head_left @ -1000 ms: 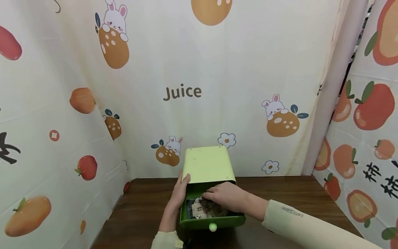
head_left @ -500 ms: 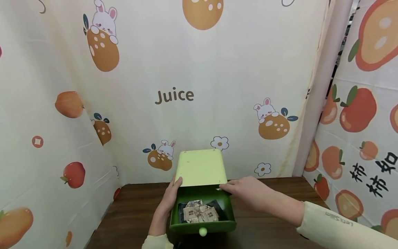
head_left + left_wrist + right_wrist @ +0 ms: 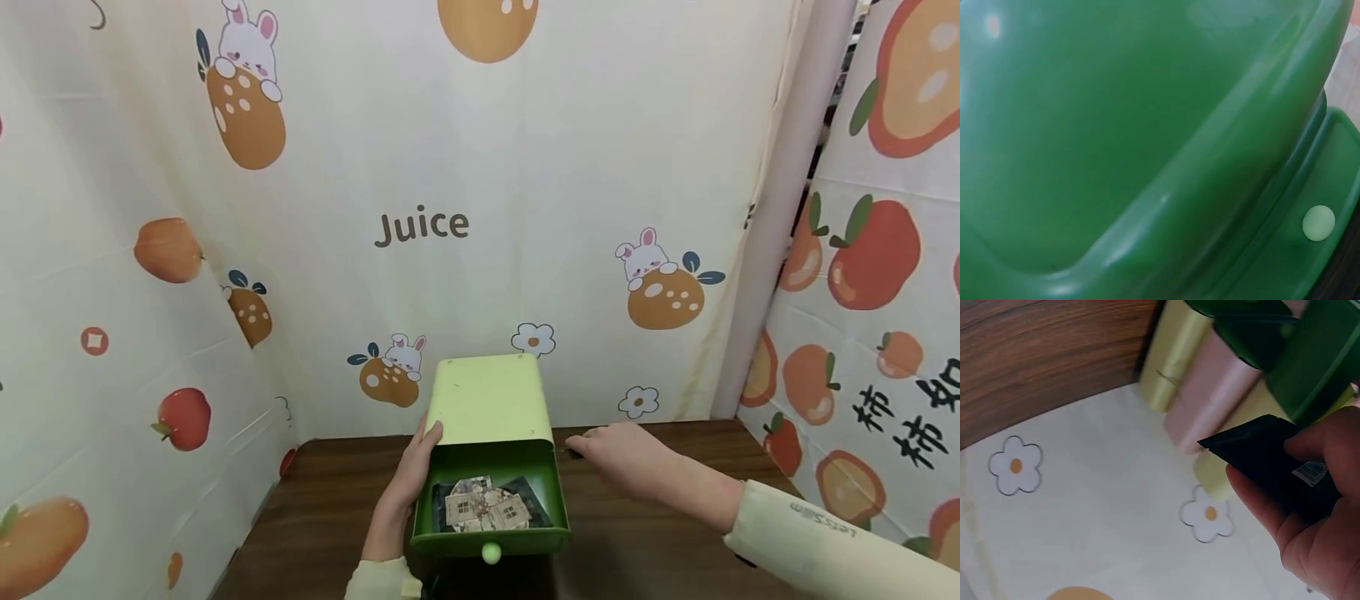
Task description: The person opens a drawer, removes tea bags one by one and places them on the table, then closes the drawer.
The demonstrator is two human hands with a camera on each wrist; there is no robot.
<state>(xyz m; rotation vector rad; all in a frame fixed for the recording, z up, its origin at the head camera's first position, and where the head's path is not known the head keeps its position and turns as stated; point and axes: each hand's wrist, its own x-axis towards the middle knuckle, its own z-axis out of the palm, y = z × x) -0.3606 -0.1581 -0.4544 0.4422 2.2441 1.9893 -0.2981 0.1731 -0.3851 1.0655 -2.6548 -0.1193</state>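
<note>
A small drawer cabinet with a pale yellow-green top (image 3: 491, 400) stands on the table, its top green drawer (image 3: 491, 546) pulled out. Several dark flat packets (image 3: 487, 506) with beige printed labels lie inside. My left hand (image 3: 408, 471) presses along the cabinet's left side, thumb at the top's front corner; its other fingers are mostly hidden. Just right of the cabinet is my right hand (image 3: 630, 458). In the right wrist view, its thumb and fingers pinch a dark flat sachet (image 3: 1266, 453) with a small barcode label.
A pale round knob (image 3: 491, 553) sticks out from the drawer front. In the right wrist view, the cabinet's side shows yellow and pink tiers (image 3: 1213, 387). Printed fabric (image 3: 487, 275) hangs behind the dark wooden table (image 3: 337, 500) and at both sides.
My right hand has moved from over the packets in the drawer, up and out past its right side, carrying the dark sachet. My left hand has stayed on the cabinet.
</note>
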